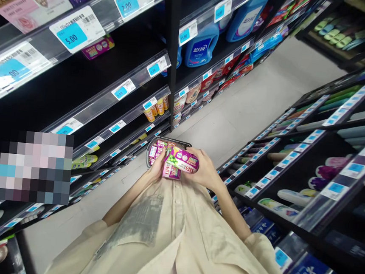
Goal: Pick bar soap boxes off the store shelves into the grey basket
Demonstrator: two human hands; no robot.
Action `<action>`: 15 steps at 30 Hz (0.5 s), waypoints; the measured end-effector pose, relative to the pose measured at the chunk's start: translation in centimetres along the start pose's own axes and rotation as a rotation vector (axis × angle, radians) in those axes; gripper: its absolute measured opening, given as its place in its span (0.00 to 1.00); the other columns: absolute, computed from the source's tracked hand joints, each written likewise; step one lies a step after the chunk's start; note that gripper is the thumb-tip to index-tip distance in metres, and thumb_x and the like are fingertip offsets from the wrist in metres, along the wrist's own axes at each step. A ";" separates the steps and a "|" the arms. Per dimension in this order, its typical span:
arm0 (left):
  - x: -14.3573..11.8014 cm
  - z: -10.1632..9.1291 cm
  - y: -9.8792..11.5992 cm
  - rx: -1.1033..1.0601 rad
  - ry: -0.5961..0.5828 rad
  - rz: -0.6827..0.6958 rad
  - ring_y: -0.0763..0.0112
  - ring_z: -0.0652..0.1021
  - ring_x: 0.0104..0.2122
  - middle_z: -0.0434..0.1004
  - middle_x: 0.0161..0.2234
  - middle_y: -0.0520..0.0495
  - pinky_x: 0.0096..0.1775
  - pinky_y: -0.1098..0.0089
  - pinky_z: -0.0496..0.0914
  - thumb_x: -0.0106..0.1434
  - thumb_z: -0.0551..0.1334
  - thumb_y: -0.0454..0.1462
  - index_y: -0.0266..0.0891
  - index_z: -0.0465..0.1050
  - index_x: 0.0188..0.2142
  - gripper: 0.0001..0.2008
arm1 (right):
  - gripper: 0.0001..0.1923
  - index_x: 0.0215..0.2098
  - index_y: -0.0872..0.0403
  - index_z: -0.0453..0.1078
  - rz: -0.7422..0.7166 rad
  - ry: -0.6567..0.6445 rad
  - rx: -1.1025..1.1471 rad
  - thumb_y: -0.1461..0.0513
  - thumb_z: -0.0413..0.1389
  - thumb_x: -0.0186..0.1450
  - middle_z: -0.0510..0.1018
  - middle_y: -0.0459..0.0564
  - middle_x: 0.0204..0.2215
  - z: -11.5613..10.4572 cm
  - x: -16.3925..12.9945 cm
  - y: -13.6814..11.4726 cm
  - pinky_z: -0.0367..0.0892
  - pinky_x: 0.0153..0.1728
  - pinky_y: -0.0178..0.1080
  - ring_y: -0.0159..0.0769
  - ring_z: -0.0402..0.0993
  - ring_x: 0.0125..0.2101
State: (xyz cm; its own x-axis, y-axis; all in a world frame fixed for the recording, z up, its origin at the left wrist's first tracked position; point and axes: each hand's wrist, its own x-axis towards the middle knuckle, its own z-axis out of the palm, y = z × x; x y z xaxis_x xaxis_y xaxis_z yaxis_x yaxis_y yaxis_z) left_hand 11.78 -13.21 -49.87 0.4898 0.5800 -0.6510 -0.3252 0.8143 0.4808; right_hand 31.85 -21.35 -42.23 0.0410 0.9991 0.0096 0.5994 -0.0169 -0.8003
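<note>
In front of my chest, my right hand [203, 168] grips a small purple, white and green carton [182, 159] by its right end, fingers closed around it. Below that box, my left hand [158, 164] is closed on the side of a second purple carton [170, 172]. The two cartons overlap and seem to touch, and the upper one hides part of the lower. Just beyond my hands is a dark shopping basket [150, 146], its near side hidden. Several similar purple packs [156, 145] lie inside it.
Shelves with price tags [124, 89] run along the left, where a similar purple carton [98, 47] lies far back. Blue detergent bottles [202, 47] stand farther along. On the right, shelves hold rolled goods [295, 197]. A pale floor aisle [226, 111] runs between.
</note>
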 end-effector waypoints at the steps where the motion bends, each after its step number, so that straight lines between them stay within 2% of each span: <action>1: 0.0 0.4 0.1 -0.001 -0.017 0.007 0.43 0.79 0.63 0.84 0.57 0.36 0.68 0.47 0.69 0.62 0.73 0.61 0.37 0.81 0.54 0.34 | 0.39 0.65 0.51 0.68 0.012 0.018 -0.018 0.59 0.68 0.56 0.79 0.58 0.58 0.0 0.2 -0.2 0.74 0.58 0.56 0.55 0.76 0.54; 4: 0.1 1.4 0.0 -0.019 -0.055 0.088 0.42 0.76 0.66 0.83 0.59 0.37 0.70 0.48 0.68 0.61 0.72 0.62 0.39 0.80 0.55 0.35 | 0.37 0.64 0.52 0.68 0.109 0.128 -0.096 0.54 0.69 0.59 0.78 0.60 0.55 1.3 0.8 -1.1 0.74 0.56 0.58 0.58 0.76 0.54; 8: -0.1 1.7 -0.7 -0.013 -0.008 0.178 0.44 0.74 0.67 0.82 0.60 0.39 0.70 0.49 0.67 0.57 0.77 0.58 0.41 0.78 0.57 0.36 | 0.40 0.67 0.53 0.66 0.231 0.207 -0.167 0.46 0.68 0.63 0.76 0.62 0.54 3.7 1.2 -2.3 0.76 0.51 0.58 0.61 0.76 0.54; 10: -0.2 1.4 -0.9 0.014 0.024 0.212 0.45 0.76 0.65 0.83 0.58 0.40 0.69 0.49 0.67 0.54 0.80 0.52 0.41 0.76 0.59 0.37 | 0.38 0.66 0.53 0.67 0.224 0.183 -0.164 0.42 0.65 0.66 0.75 0.62 0.54 4.2 1.3 -2.6 0.77 0.49 0.57 0.61 0.77 0.52; 13: -0.4 0.9 -0.8 0.058 0.054 0.216 0.43 0.80 0.61 0.85 0.55 0.39 0.66 0.47 0.69 0.49 0.81 0.47 0.40 0.74 0.60 0.41 | 0.33 0.61 0.51 0.72 0.140 0.125 -0.062 0.39 0.62 0.69 0.77 0.60 0.52 4.0 1.7 -2.0 0.77 0.48 0.54 0.57 0.79 0.49; 15: -0.6 0.5 -0.5 0.080 0.067 0.180 0.40 0.81 0.59 0.85 0.53 0.37 0.64 0.46 0.71 0.47 0.80 0.47 0.38 0.73 0.61 0.43 | 0.32 0.60 0.50 0.73 0.109 0.171 0.088 0.39 0.63 0.68 0.78 0.58 0.51 3.9 2.2 -1.1 0.77 0.51 0.53 0.53 0.79 0.47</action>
State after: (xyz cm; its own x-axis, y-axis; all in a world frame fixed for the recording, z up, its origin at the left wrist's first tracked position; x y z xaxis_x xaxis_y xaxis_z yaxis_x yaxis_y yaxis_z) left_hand 12.04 -13.99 -49.38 0.3741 0.7180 -0.5869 -0.3361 0.6948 0.6358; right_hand 28.18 -19.02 -43.65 0.2410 0.9704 0.0157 0.5126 -0.1135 -0.8511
